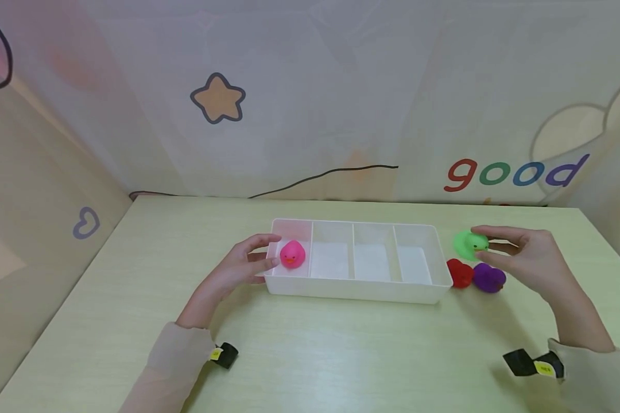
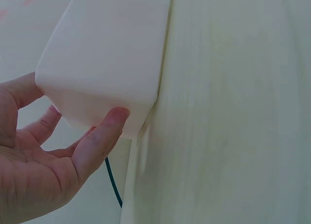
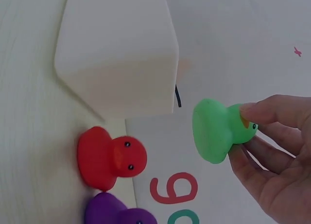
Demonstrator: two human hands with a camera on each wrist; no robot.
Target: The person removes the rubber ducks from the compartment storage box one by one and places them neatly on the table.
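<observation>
I've got the green duck [image 1: 466, 246] in my R hand [image 1: 534, 258], off the table [image 1: 341, 355] & just past the right end of the white tray [image 1: 361, 290], near the red duck [image 1: 460, 273] and purple duck [image 1: 491, 279], which sit side by side. It's prob. light & hollow, soft rubber or vinyl, so I'd expect it to give under a squeeze & not break; smooth skin might slip if pinched too lightly. Head's the handy spot imo: narrower than the body, w/ the neck to stop fingers sliding; too hard a pinch could dent it. R hand pose: thumb & fingertips bent in on the head from opposite sides, gap only as wide as the head, palm clear of it, forearm coming up from lower right. L hand [image 1: 244, 258] is half-curled round the tray's left end, thumb on the outside of the end wall, fingers by the rim, nothing else in it; can't tell how hard it presses. Tray looks like thin plastic, so prob. light, stiffish & easy to nudge; that end's a fair place to steady it. Pink duck [image 1: 292, 254] sits in the leftmost compartment, near those fingers.
</observation>
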